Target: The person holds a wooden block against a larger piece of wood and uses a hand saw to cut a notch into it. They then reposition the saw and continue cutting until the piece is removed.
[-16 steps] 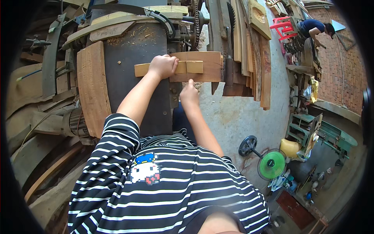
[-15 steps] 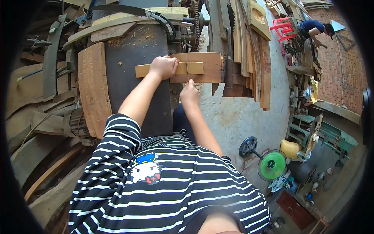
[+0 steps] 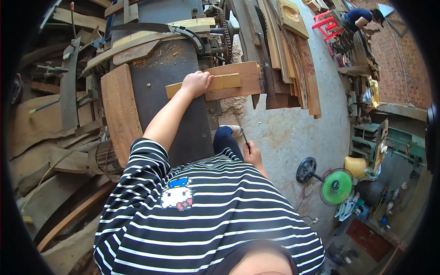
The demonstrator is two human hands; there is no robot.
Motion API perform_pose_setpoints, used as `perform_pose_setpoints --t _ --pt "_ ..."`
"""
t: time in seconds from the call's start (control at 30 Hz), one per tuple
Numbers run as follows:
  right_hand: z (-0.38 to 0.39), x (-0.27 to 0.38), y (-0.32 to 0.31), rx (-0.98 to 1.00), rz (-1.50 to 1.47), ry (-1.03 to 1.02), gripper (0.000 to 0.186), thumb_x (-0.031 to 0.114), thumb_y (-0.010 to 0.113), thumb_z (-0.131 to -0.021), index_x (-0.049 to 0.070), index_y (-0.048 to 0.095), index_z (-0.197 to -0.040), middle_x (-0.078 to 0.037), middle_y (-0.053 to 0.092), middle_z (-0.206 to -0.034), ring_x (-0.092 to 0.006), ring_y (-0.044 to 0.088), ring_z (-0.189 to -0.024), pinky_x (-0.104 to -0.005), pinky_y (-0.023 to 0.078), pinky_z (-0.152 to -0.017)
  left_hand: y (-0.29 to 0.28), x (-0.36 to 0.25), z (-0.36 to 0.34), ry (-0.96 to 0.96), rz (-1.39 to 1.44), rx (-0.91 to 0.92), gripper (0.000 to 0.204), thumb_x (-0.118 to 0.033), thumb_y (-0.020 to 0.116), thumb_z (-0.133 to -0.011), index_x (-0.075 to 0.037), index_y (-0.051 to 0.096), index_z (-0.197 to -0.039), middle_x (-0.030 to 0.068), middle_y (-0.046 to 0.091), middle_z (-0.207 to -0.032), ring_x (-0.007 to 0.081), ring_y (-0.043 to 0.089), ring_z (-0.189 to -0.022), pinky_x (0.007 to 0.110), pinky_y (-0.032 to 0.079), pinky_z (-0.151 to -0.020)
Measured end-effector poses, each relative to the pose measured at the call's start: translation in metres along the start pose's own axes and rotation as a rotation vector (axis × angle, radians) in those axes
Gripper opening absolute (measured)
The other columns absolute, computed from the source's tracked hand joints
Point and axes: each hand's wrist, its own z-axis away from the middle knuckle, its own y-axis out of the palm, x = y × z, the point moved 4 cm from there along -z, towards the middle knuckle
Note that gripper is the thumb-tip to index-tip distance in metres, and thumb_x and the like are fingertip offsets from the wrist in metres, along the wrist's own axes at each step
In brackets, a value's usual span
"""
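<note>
My left hand (image 3: 197, 84) is closed over a narrow light-wood strip (image 3: 176, 89), pressing it against a wider reddish-brown board (image 3: 250, 73). To the right of that hand, a thin line crosses the strip; I cannot tell how deep it goes. Beside my leg, well below the board, my right hand (image 3: 253, 155) is closed around a thin dark tool (image 3: 244, 135). The tool shows almost edge-on, so its exact kind is unclear. The board lies partly on a dark flat machine table (image 3: 160, 82) and juts out past its right side.
A folding pruning saw (image 3: 183, 34) lies on curved wood pieces at the table's far end, near sawdust and a chain drive (image 3: 226, 34). Stacked planks (image 3: 288, 59) stand at right. A green fan (image 3: 337, 186) is on the floor; another person (image 3: 360, 20) works far right.
My right hand has drawn the thin tool off the strip and lowered it towards me, to the right. The left hand stays on the strip, which now lies slightly tilted.
</note>
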Motion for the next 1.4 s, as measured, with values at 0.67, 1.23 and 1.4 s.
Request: perform_pose_setpoints --t 0.67,1.23,1.4 --pt "-0.061 0.116 0.078 0.579 0.094 -0.734 0.028 0.006 0.060 -0.076 0.004 0.057 -0.103 -0.014 0.062 -0.096 -0.0330 0.059 -0.093 -0.0406 0.048 -0.080 -0.005 -0.003 0.009 -0.137 -0.038 0.004 0.030 -0.033 0.044 -0.093 -0.011 0.065 -0.094 0.0083 0.058 -0.110 0.0281 0.050 -0.109 0.042 0.040 -0.090" --pt "-0.383 0.248 0.145 0.129 0.440 -0.476 0.040 0.025 0.063 -0.084 -0.002 0.054 -0.112 -0.023 0.058 -0.112 -0.0366 0.055 -0.107 -0.0406 0.043 -0.093 -0.013 -0.005 0.016 -0.085 0.095 -0.113 0.026 -0.028 0.045 -0.091 -0.009 0.062 -0.086 0.0091 0.065 -0.099 0.0218 0.053 -0.111 0.042 0.039 -0.094" --pt "-0.398 0.263 0.159 0.168 0.702 -0.344 0.047 0.017 0.063 -0.080 0.002 0.046 -0.121 -0.019 0.055 -0.118 -0.0336 0.051 -0.114 -0.0393 0.043 -0.095 -0.011 -0.006 0.018 -0.105 0.145 -0.065 0.024 -0.027 0.048 -0.090 -0.010 0.064 -0.089 0.0100 0.065 -0.098 0.0222 0.053 -0.112 0.042 0.039 -0.095"
